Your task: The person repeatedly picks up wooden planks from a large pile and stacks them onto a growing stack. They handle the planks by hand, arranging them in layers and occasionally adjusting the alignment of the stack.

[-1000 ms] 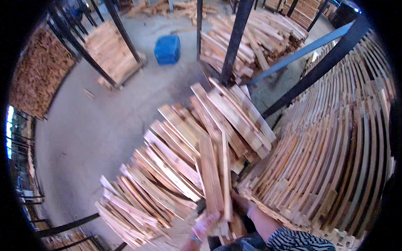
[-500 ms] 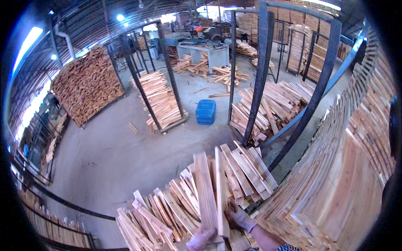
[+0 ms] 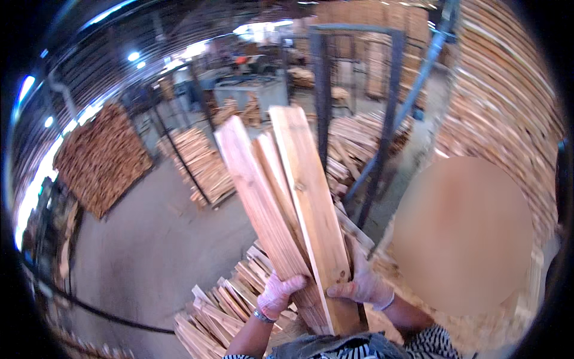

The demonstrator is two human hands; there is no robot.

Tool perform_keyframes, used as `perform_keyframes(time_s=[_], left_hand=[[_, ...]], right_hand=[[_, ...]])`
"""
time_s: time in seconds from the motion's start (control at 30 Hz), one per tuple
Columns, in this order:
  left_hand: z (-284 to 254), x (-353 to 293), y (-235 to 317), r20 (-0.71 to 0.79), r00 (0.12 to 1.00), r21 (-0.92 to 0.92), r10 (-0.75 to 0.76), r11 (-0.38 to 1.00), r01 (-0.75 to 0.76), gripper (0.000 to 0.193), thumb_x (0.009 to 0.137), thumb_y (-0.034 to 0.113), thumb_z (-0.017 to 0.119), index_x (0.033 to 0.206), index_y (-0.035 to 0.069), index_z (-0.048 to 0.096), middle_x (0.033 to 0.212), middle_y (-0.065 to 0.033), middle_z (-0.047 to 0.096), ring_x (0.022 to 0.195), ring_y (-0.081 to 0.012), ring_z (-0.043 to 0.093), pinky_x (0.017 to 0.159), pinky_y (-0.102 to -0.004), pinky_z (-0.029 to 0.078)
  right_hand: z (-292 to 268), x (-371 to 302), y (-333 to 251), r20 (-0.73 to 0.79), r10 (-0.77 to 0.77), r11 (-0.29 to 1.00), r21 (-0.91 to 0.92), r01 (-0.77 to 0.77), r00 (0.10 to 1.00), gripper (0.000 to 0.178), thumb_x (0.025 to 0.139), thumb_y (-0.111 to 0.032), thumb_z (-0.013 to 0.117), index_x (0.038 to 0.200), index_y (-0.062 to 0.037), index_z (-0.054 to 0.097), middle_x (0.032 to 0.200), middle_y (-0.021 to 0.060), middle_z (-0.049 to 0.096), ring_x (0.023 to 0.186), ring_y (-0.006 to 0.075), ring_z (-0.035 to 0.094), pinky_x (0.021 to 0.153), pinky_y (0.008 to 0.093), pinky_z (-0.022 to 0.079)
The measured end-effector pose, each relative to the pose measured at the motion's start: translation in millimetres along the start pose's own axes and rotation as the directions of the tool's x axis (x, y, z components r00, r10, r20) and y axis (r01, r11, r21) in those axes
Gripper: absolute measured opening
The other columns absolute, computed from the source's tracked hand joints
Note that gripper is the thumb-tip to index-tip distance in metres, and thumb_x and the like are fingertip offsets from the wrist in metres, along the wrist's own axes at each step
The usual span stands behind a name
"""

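Observation:
Both my gloved hands hold a bundle of wooden planks point(image 3: 287, 197) upright and fanned out in front of me. My left hand point(image 3: 278, 293) grips the lower left side of the bundle. My right hand point(image 3: 362, 284) clasps its lower right edge. Below them lies a loose heap of similar planks point(image 3: 221, 305) on the floor.
A tall wall of stacked planks point(image 3: 508, 102) rises on the right, behind dark steel posts point(image 3: 388, 113). More plank stacks point(image 3: 197, 161) and a large pile point(image 3: 98, 158) stand across the concrete floor point(image 3: 143, 251). A blurred round patch covers the lower right.
The planks have been lifted off the heap and raised upright in both hands. The view has tilted up toward the far end of the hall.

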State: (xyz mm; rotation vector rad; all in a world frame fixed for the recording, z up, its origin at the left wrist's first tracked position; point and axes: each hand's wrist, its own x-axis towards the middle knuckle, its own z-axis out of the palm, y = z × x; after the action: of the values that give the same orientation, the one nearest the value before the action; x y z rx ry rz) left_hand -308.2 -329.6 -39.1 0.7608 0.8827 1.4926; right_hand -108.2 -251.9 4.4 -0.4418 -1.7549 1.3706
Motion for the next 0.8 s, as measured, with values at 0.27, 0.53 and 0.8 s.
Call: perform_keyframes(time_s=[0.27,0.53,0.8], left_hand=[[71.7,20.0,40.4,-0.006,0.991,0.072,0.130,0.989,-0.129,0.076,0.071,0.028,0.077,0.133,0.001,0.042,0.120,-0.0118,0.052,0.108,-0.0291,0.053,0.091,-0.0457,0.047],[289.8,27.3,40.7,0.468,0.790,0.245,0.397,0.800,-0.548,0.077,0.079,0.041,0.071,0.133,-0.006,0.042,0.120,-0.0154,0.053,0.106,-0.0258,0.055,0.090,-0.0383,0.047],[471.1,45.8,-11.5,0.572,0.726,-0.071,0.382,0.904,-0.421,0.060,0.085,0.028,0.068,0.134,0.005,0.043,0.118,-0.0101,0.054,0.108,-0.0222,0.055,0.093,-0.0396,0.047]], right_hand=[[-66.1,-50.7,-114.4,-0.319,-0.267,0.907,-0.402,0.125,0.909,0.120,0.067,-0.035,0.086,0.148,0.0035,0.007,0.145,0.0196,0.035,0.134,0.0239,0.034,0.110,0.0352,0.029],[-144.8,-134.8,-228.1,-0.388,-0.418,0.664,-0.747,-0.015,0.821,0.106,0.075,-0.030,0.077,0.148,0.0043,0.009,0.139,0.0277,0.040,0.129,0.0339,0.044,0.106,0.0357,0.038],[-277.6,-205.7,-283.9,-0.441,-0.486,0.606,-0.792,-0.073,0.755,0.103,0.076,-0.037,0.075,0.147,0.0047,0.013,0.141,0.0278,0.039,0.128,0.0327,0.046,0.104,0.0363,0.040]])
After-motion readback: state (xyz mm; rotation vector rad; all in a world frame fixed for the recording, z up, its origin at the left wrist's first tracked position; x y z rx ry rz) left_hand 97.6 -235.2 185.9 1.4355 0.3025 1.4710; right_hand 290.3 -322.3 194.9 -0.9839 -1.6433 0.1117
